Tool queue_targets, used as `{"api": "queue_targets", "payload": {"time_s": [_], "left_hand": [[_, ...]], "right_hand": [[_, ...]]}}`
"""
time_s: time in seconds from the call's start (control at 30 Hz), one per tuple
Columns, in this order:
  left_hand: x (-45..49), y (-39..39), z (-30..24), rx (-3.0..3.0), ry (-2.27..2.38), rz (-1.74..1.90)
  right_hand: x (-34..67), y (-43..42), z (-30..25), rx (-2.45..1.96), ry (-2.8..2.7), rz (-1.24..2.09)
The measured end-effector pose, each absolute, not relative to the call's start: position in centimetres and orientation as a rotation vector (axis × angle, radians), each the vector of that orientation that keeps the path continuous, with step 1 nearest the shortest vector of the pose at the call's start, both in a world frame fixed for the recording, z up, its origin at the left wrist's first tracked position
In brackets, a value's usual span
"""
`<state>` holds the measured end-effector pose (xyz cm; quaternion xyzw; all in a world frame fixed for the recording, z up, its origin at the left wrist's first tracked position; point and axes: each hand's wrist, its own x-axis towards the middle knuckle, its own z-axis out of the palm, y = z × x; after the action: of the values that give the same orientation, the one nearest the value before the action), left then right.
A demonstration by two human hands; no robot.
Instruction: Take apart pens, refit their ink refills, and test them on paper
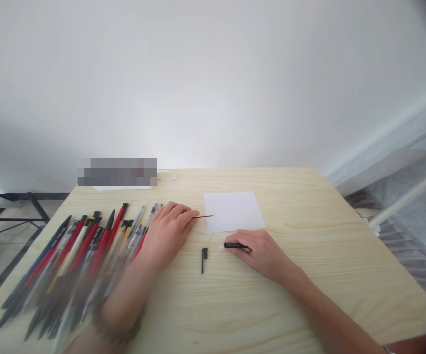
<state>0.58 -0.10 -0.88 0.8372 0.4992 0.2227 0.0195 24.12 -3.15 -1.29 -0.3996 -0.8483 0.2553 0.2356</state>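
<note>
My left hand (172, 228) is closed in a pinch on a thin dark pen refill (205, 216), whose free end points right over the left edge of a white sheet of paper (237, 209). Low over the table, my right hand (260, 250) grips a black pen part (233, 245) that lies sideways, its end facing left; the rest of it is hidden in the fingers. Between the hands lies a black clip-like pen piece (204, 260). A tiny whitish bit (210, 237) rests just below the paper.
Many pens (76, 260), red, black, yellow and clear, are spread on the left of the wooden table (271, 314), partly under my left forearm. A blurred-out object (117, 172) with a white cord (167, 174) stands at the back left, near the wall.
</note>
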Motion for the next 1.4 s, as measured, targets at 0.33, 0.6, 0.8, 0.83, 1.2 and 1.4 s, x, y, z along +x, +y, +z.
{"api": "queue_targets", "payload": {"time_s": [0.33, 0.6, 0.8, 0.83, 1.2, 1.4], "left_hand": [[0.6, -0.2, -0.8, 2.599, 1.519, 0.645], [0.9, -0.3, -0.1, 2.669, 1.355, 0.731], [0.9, -0.3, -0.2, 2.668, 1.27, 0.657], [0.9, -0.3, -0.3, 2.665, 1.267, 0.643], [1.1, -0.3, -0.3, 2.661, 1.239, 0.653], [1.1, -0.2, -0.4, 2.67, 1.215, 0.655]], "right_hand": [[23.4, -2.5, -0.6, -1.188, -2.272, 0.669], [23.0, 0.1, 0.1, -1.19, -2.318, 0.579], [23.5, 0.3, -1.0, -1.121, -2.416, 0.57], [23.6, 0.3, -1.1, -1.11, -2.432, 0.574], [25.2, 0.2, -0.2, -1.258, -2.418, 0.639], [25.3, 0.1, -0.1, -1.215, -2.415, 0.582]]}}
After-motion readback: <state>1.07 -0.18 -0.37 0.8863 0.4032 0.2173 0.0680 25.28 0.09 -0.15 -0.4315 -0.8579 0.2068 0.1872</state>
